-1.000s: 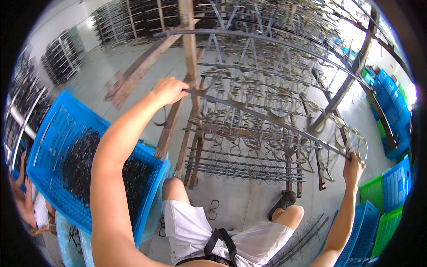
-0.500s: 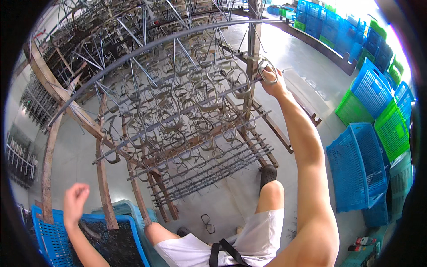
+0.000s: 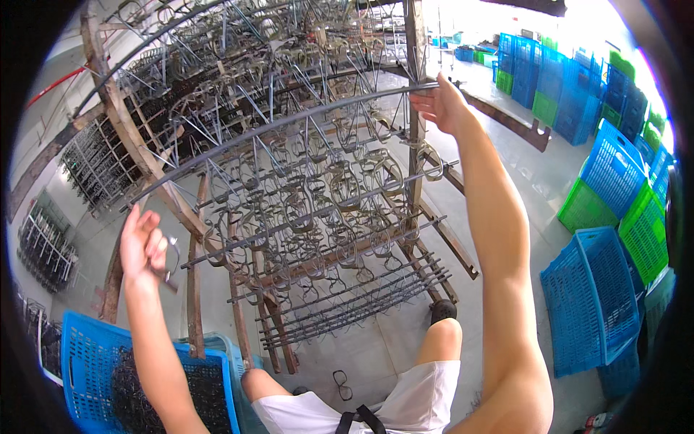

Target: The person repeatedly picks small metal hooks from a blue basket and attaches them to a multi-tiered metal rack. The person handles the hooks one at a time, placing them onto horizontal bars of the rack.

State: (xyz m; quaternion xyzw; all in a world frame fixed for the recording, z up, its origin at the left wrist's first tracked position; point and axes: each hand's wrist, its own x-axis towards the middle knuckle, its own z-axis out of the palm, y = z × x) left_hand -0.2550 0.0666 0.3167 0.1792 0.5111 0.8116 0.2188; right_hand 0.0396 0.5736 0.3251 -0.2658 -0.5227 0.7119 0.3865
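Observation:
Rows of glasses frames [image 3: 354, 184] hang on thin metal rods in a rack before me. My right hand [image 3: 444, 107] is raised at the right end of the curved upper rod [image 3: 318, 108]; its fingers are stretched and spread around the rod end, with no firm grip visible. Close to that rod's left end is my left hand [image 3: 146, 244], its fingers curled. A dark glasses frame [image 3: 172, 259] sticks out beside these fingers and seems held by them; the fingers hide part of it. On the floor between my legs lies a dark pair of glasses [image 3: 342, 385].
Rusty rack posts [image 3: 413, 54] and legs stand around the rods. At my lower left is a blue basket [image 3: 79, 362] full of dark frames. Blue and green crates [image 3: 575, 307] are stacked along the right. More loaded racks [image 3: 105, 163] stand at the far left.
My left hand has risen from above the blue basket toward the upper rod's left end. My right hand has left the lower rod's end and moved up to the upper rod. My view has tilted up.

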